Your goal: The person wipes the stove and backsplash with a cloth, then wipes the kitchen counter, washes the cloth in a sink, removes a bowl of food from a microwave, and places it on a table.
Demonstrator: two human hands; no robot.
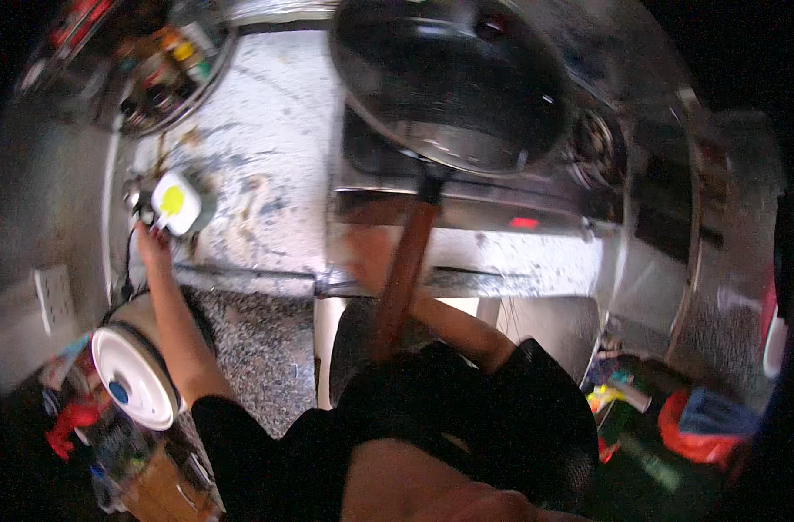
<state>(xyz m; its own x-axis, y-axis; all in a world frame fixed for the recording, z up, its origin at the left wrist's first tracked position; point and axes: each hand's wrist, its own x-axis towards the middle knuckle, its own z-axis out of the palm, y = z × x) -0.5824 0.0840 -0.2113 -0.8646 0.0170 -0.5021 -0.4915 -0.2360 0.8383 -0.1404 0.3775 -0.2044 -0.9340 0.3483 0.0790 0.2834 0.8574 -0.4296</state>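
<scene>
At the far left of the counter, my left hand (156, 245) has its fingers closed at the near edge of a small white square container (177, 205) with a yellow-green patch on top. A small shiny metal piece (136, 196) is beside it; what the fingers grip is unclear. My right hand (366, 254), smeared by motion, is at the front of the stove (475, 209), left of the pan's brown handle (407, 261). The large dark pan (449, 96) sits on the stove, its handle pointing toward me and partly covering my right arm.
A round tray (214, 83) of bottles and jars stands at the back left. Below my left arm is a pot with a white lid (136, 374). A second burner (595, 146) shows at right. An orange-red basin (693, 435) lies low right. A wall socket (56, 300) is at left.
</scene>
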